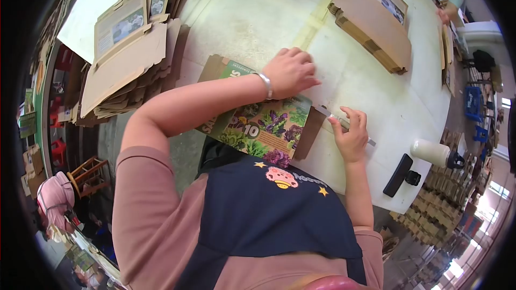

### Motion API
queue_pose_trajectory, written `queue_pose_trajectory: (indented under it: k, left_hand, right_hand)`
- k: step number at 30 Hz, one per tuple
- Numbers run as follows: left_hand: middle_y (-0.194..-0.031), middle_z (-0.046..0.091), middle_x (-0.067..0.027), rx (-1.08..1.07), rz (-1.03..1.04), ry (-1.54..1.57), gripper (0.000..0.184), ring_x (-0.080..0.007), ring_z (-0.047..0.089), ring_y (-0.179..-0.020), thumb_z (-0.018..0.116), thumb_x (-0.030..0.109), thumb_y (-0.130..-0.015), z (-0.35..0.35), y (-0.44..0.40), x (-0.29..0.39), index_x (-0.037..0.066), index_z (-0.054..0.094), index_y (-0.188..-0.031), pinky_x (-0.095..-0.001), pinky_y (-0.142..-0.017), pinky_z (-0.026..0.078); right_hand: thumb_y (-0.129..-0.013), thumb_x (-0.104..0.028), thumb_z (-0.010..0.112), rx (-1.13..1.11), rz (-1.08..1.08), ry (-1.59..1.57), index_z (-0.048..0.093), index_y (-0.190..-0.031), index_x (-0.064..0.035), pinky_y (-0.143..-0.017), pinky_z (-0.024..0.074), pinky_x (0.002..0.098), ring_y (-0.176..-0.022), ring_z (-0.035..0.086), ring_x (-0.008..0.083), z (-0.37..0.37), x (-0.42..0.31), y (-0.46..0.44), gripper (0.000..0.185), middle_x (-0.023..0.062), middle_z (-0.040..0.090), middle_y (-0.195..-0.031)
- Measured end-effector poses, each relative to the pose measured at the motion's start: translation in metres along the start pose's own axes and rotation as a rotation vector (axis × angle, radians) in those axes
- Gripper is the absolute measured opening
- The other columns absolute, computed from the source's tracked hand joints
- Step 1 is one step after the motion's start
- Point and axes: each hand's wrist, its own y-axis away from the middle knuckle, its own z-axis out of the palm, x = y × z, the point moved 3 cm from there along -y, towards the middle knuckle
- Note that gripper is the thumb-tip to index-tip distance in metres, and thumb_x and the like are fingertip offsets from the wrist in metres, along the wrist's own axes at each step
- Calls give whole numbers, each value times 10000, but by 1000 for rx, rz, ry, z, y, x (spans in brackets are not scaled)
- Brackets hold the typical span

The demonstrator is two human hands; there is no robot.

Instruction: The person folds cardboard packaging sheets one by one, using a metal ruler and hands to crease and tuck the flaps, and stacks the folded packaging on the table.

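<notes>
A flattened printed carton [271, 126] with plant pictures and a large "10" lies on the table edge against my apron. My left forearm crosses over it, and my left hand [293, 73] is curled just above its far edge. What those fingers hold, if anything, is hidden. To the right, my right hand [352, 134] pinches a thin grey strip-like tool [324, 110] between thumb and fingers. One end of the tool reaches the carton's right brown flap [310, 131]; the other sticks out past my palm. Its exact kind is unclear.
Stacked flat cartons [129, 70] lean at the left. Another carton stack [371, 27] lies at the back right. A black phone-like object [398, 175] and a white bottle [430, 152] are at the right edge. A co-worker's hand [444, 15] shows at the far right.
</notes>
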Motion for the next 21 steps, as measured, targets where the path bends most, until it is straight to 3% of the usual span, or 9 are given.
queue_pose_trajectory:
  k: [2, 3, 6, 9, 13, 16, 18, 19, 21]
  left_hand:
    - [-1497, 545, -132, 221, 102, 2, 426, -344, 459, -1405, 614, 504, -993, 19, -17, 14, 137, 688, -1196, -492, -1146, 371]
    - [-1562, 476, -154, 141, 111, -65, 489, -357, 394, -1472, 593, 508, -1003, 26, -21, 15, 150, 628, -1333, -557, -1215, 277]
    - [-1589, 453, -136, 308, -11, -104, 518, -360, 360, -1501, 582, 517, -1006, 35, -24, 7, 153, 612, -1372, -593, -1228, 243]
    - [-1583, 465, -112, 268, 36, -126, 525, -356, 346, -1513, 570, 519, -1012, 34, -21, 11, 158, 607, -1390, -601, -1235, 229]
    - [-1589, 461, -97, 256, -8, -137, 508, -339, 350, -1513, 567, 504, -1019, 33, -21, 9, 164, 607, -1394, -614, -1228, 234]
    - [-1561, 493, -129, 333, 80, -40, 456, -357, 412, -1464, 557, 480, -1030, 11, -16, 13, 155, 654, -1336, -636, -1200, 272]
    - [-1541, 520, -116, 362, 164, 138, 380, -345, 437, -1453, 634, 368, -1016, -17, -2, 21, 162, 655, -1335, -573, -1207, 304]
    - [-1486, 573, -143, 411, 240, 205, 320, -367, 524, -1371, 658, 273, -1000, -41, 7, 30, 129, 686, -1285, -538, -1170, 376]
    - [-1455, 599, -152, 419, 321, 236, 309, -362, 563, -1327, 666, 245, -987, -88, 31, 51, 113, 698, -1265, -529, -1146, 408]
  right_hand:
    - [-852, -369, 845, 4, 14, 3, 698, -1163, -160, -708, 556, 383, -842, 668, 262, 1, 1, 2, 402, 78, 621, -1025]
    - [-852, -369, 845, 0, 21, 6, 698, -1163, -160, -708, 556, 383, -842, 668, 262, 2, 2, 2, 402, 78, 621, -1025]
    - [-849, -360, 846, 9, 7, 27, 703, -1155, -171, -694, 550, 380, -822, 668, 254, 5, 2, 2, 387, 69, 630, -1002]
    - [-844, -342, 849, 26, -20, 54, 706, -1150, -175, -683, 548, 378, -799, 666, 246, 7, -1, 2, 377, 62, 639, -988]
    - [-841, -342, 850, 46, -40, 64, 704, -1132, -160, -678, 547, 388, -787, 663, 267, 5, -2, 3, 374, 67, 642, -995]
    - [-846, -343, 845, 109, -81, 20, 699, -1090, -145, -668, 537, 396, -785, 663, 283, 3, -3, 2, 347, 69, 646, -984]
    - [-853, -340, 839, 166, -123, 9, 697, -1064, -136, -665, 533, 400, -784, 663, 290, 1, -4, 3, 326, 69, 648, -973]
    - [-869, -319, 826, 147, -125, 28, 692, -1022, -127, -662, 528, 405, -787, 664, 294, 0, -5, 4, 279, 67, 653, -946]
    - [-884, -298, 812, 140, -125, 44, 688, -981, -118, -659, 524, 410, -790, 664, 298, 2, -4, 5, 238, 65, 657, -919]
